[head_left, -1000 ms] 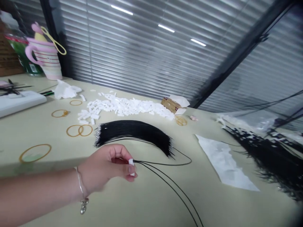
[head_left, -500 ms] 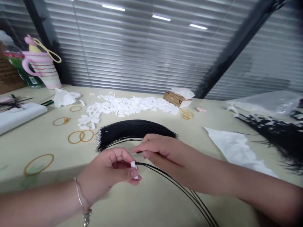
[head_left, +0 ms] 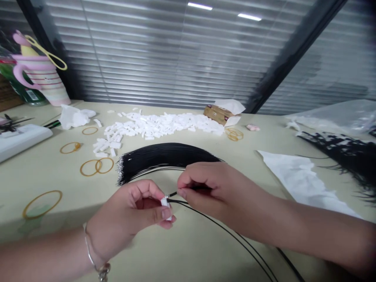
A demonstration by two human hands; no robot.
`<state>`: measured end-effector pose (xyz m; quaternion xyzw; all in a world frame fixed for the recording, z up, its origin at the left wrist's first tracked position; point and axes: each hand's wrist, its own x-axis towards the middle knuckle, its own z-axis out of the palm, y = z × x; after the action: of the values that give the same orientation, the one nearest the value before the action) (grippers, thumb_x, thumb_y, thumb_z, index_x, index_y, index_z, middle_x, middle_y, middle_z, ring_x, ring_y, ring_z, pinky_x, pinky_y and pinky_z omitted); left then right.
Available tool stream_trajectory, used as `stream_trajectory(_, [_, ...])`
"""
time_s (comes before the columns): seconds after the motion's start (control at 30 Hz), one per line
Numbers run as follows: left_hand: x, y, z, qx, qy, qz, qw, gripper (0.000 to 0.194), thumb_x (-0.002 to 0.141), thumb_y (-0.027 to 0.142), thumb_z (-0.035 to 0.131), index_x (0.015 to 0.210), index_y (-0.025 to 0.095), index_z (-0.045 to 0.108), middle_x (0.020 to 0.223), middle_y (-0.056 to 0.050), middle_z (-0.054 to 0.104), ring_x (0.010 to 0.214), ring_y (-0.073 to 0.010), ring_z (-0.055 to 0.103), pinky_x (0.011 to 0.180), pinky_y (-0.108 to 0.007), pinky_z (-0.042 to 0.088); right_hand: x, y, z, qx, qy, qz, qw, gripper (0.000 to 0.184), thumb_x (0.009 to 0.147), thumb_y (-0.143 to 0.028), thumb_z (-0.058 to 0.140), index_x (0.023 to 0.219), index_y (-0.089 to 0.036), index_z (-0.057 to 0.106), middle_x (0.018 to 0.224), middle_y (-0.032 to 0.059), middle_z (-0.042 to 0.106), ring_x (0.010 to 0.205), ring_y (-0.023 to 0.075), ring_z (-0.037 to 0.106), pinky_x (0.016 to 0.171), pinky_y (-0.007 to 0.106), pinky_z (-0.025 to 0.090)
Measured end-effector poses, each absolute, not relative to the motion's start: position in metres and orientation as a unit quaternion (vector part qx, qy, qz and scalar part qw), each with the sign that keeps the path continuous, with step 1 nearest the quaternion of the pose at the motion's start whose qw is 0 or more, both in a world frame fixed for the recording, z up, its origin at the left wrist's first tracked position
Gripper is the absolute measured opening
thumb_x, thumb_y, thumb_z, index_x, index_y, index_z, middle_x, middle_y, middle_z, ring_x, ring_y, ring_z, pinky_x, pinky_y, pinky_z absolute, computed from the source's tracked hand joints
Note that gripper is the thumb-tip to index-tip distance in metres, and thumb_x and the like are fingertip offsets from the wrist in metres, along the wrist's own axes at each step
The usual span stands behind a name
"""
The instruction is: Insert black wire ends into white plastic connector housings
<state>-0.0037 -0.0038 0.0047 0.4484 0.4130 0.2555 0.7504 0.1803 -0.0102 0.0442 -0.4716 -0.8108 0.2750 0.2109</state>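
Between the thumb and fingers of my left hand (head_left: 136, 207) is a small white plastic connector housing (head_left: 165, 202). Thin black wires (head_left: 211, 220) run out of its right side and curve down to the lower right. My right hand (head_left: 207, 184) pinches one black wire (head_left: 173, 194), whose bare metal tip is at the upper end of the housing. Whether the tip has entered a slot is too small to tell. Behind both hands lies a thick bundle of black wires (head_left: 167, 156) with silvery terminals at its left end.
A heap of white housings (head_left: 164, 125) spreads across the back, beside a brown packet (head_left: 219, 114). Rubber bands (head_left: 88, 167) lie at the left. On the right are a white sheet (head_left: 296, 176) and more black wires (head_left: 346, 156). A pink-handled cup (head_left: 49, 78) stands back left.
My right hand has brought the wire's tip from a short gap away to the housing's upper end. My left hand keeps its hold. The view has shifted slightly.
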Motion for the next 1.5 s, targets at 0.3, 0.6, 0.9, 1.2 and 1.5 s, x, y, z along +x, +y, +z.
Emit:
stream_trajectory(0.3, [-0.002,-0.003,0.006,0.457,0.422,0.254,0.741,0.015,0.067,0.014,0.069,0.068,0.015,0.054,0.059,0.009,0.065,0.059,-0.0051,0.061,0.060,-0.015,0.044,0.185,-0.031,0.053,-0.469,-0.818,0.274,0.189,0.017,0.079,-0.016,0.047,0.063,-0.020,0.051,0.052,-0.0061,0.040,0.045,0.0050,0.033,0.035,0.016,0.026])
stream_trajectory(0.6, [-0.005,-0.004,0.004,0.447,0.418,0.247,0.751,0.018,0.067,0.014,0.070,0.067,0.015,0.052,0.059,0.008,0.067,0.060,-0.0067,0.064,0.060,-0.016,0.046,0.180,-0.020,0.039,-0.516,-0.794,0.288,0.143,0.023,0.075,-0.019,0.046,0.054,-0.019,0.037,0.049,-0.0060,0.033,0.043,0.0056,0.027,0.033,0.016,0.022])
stream_trajectory(0.9, [-0.004,-0.003,0.005,0.443,0.415,0.243,0.757,0.016,0.068,0.012,0.069,0.066,0.015,0.053,0.059,0.009,0.067,0.060,-0.0060,0.064,0.061,-0.016,0.046,0.179,-0.021,0.040,-0.507,-0.804,0.254,0.181,0.022,0.073,-0.015,0.050,0.052,-0.018,0.043,0.047,-0.0065,0.037,0.041,0.0047,0.030,0.033,0.016,0.024])
stream_trajectory(1.2, [-0.004,-0.001,0.002,0.440,0.407,0.250,0.761,0.015,0.066,0.012,0.070,0.066,0.015,0.055,0.059,0.008,0.068,0.059,-0.0061,0.063,0.060,-0.016,0.046,0.178,-0.020,0.037,-0.465,-0.837,0.205,0.203,0.022,0.073,-0.008,0.052,0.055,-0.017,0.043,0.051,-0.0065,0.041,0.045,0.0044,0.033,0.041,0.018,0.027])
stream_trajectory(1.5, [-0.007,-0.002,0.003,0.415,0.400,0.261,0.774,0.018,0.064,0.015,0.074,0.066,0.015,0.056,0.059,0.005,0.068,0.058,-0.0069,0.064,0.059,-0.016,0.048,0.177,-0.020,0.039,-0.463,-0.841,0.199,0.194,0.021,0.077,-0.008,0.049,0.058,-0.016,0.046,0.055,-0.0068,0.043,0.049,0.0032,0.036,0.045,0.016,0.029])
